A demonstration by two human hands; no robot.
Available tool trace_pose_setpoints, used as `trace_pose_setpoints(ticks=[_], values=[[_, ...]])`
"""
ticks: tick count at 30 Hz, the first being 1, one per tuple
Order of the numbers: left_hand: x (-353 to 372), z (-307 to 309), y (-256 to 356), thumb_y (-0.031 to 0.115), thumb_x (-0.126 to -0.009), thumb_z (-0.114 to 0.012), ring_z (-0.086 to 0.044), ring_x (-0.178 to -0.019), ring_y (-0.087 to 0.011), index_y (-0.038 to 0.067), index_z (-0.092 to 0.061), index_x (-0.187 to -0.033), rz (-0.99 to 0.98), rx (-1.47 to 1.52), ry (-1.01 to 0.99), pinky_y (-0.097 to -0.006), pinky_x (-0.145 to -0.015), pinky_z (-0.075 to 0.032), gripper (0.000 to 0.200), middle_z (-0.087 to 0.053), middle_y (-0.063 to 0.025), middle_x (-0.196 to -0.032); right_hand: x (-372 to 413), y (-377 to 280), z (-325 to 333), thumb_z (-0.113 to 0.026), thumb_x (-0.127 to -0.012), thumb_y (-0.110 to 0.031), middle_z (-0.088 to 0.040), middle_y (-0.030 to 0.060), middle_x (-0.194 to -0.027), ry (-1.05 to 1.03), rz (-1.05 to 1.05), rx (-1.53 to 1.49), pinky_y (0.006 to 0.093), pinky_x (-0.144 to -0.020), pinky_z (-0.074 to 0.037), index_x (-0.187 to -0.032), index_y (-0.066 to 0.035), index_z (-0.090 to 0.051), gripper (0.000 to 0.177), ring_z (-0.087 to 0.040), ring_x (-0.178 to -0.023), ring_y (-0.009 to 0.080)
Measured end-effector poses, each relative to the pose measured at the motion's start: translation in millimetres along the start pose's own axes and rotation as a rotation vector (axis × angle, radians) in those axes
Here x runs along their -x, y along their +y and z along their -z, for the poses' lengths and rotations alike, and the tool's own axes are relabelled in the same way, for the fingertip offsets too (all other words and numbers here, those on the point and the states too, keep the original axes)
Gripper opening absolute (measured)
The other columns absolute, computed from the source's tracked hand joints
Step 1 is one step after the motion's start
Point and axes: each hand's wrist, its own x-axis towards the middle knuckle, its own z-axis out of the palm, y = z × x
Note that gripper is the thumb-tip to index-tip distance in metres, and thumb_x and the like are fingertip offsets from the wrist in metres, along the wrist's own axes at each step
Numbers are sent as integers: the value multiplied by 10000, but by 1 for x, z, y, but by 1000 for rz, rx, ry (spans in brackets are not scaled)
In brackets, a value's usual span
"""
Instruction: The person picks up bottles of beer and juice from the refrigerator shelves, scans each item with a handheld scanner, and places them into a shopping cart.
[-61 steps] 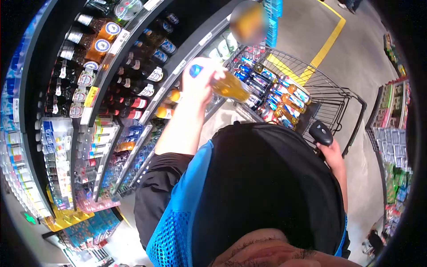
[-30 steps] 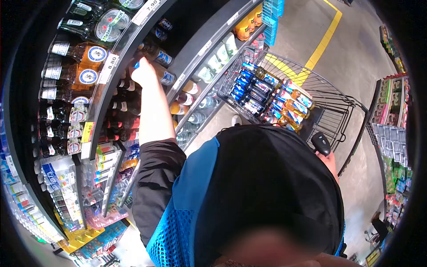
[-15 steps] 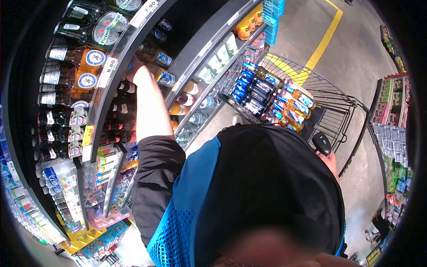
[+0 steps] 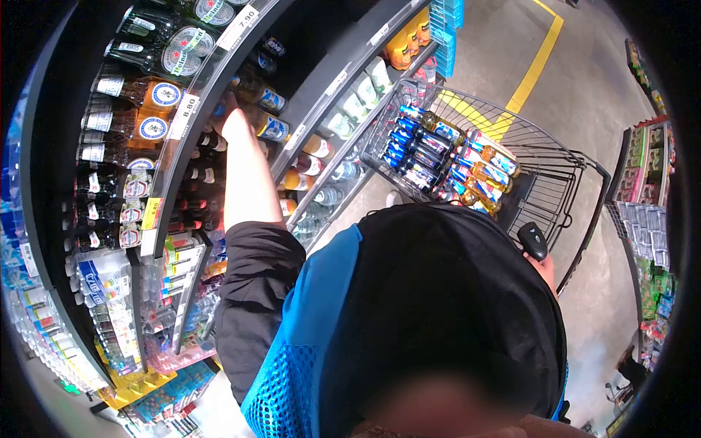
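My left hand (image 4: 232,123) reaches past the shelf's price rail into a lower shelf of bottles. Its fingers look curled, with a bit of blue beside them; the shelf edge and shadow hide most of what they hold. Right by this hand lies a blue-labelled beer bottle (image 4: 274,129), with a similar beer bottle (image 4: 272,99) beyond it. My right hand (image 4: 542,271) is closed around a black oval device (image 4: 532,240) with small buttons, near the cart. Inside the shopping cart (image 4: 558,212) are several beer bottles (image 4: 491,174) and blue-topped dark bottles (image 4: 431,150).
Green beer bottles (image 4: 186,51) and amber bottles (image 4: 153,128) fill the upper shelf at left, behind a price rail (image 4: 188,109). A blue rack (image 4: 444,33) stands at the shelf's far end. Across the aisle is another stocked shelf (image 4: 642,226). Yellow lines (image 4: 537,66) mark the floor.
The view has shifted slightly, so the shelf bottles sit a little further right. My left hand remains inside the shelf. My right hand and the black device are slightly lower in view.
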Motion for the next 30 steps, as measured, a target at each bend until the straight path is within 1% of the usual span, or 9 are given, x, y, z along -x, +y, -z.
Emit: trace_pose_setpoints(ticks=[4,7,10,13,15,23,24,28,30], values=[[72,-7,41,133,-878,-650,-368,-1337,-258,1,-370,-1395,51,-617,-11,-389,-1070,-345,603,-387,-194,-1439,14,-3,13,-636,-895,-72,-643,10,-864,30,-40,0,260,-638,-451,-1090,-31,-608,201,-567,-726,99],[127,-2,53,145,-854,-691,-388,-1322,-275,-26,-381,-1376,116,-759,-40,-382,-1059,-368,631,-401,-216,-1420,27,-2,25,-640,-900,-89,-654,28,-847,43,-42,-103,274,-641,-474,-1076,-23,-609,191,-579,-701,119],[158,25,25,137,-790,-751,-463,-1233,-303,-63,-350,-1368,-620,-914,-44,-377,-1047,-394,732,-434,-218,-1353,37,17,45,-648,-903,-112,-663,47,-845,65,-72,-169,284,-659,-493,-1081,-16,-608,206,-592,-697,136],[225,46,3,122,-793,-735,-424,-1263,-318,-41,-343,-1380,-545,-928,-337,-398,-1069,-360,724,-392,-210,-1380,32,58,70,-667,-902,-159,-664,61,-849,127,-123,-80,287,-670,-500,-1103,-18,-611,252,-614,-735,142],[247,73,-30,113,-784,-733,-417,-1273,-332,-30,-330,-1396,-717,-1112,-541,-411,-1072,-351,747,-387,-215,-1384,35,69,78,-680,-898,-191,-659,64,-843,134,-84,-77,293,-669,-500,-1093,-16,-615,269,-621,-746,141],[306,84,-110,134,-742,-696,-511,-1151,-365,22,-522,-1254,-617,-1250,-1262,-437,-1019,-390,552,-542,-214,-1206,24,92,87,-681,-905,-239,-667,30,-988,160,-154,-162,294,-805,-465,-1150,-22,-627,332,-612,-883,135],[311,67,-108,152,-744,-698,-516,-1162,-371,41,-537,-1243,-362,-1286,-1395,-440,-1025,-390,536,-564,-205,-1190,24,96,85,-686,-901,-243,-670,29,-1010,196,-138,-210,292,-825,-456,-1159,-22,-629,345,-605,-908,132],[293,61,-192,225,-752,-702,-569,-1116,-351,40,-599,-1171,-264,-1344,-1443,-407,-999,-427,469,-620,-184,-1164,25,84,76,-695,-892,-252,-679,41,-1052,281,-141,-236,283,-837,-449,-1152,-17,-640,355,-601,-929,134],[285,50,-243,254,-791,-680,-603,-1042,-271,50,-600,-1194,-1,-1420,-1407,-364,-922,-465,459,-638,-160,-1117,21,82,73,-695,-891,-253,-682,47,-1046,316,-173,-232,284,-830,-453,-1142,-17,-644,348,-604,-922,135]])
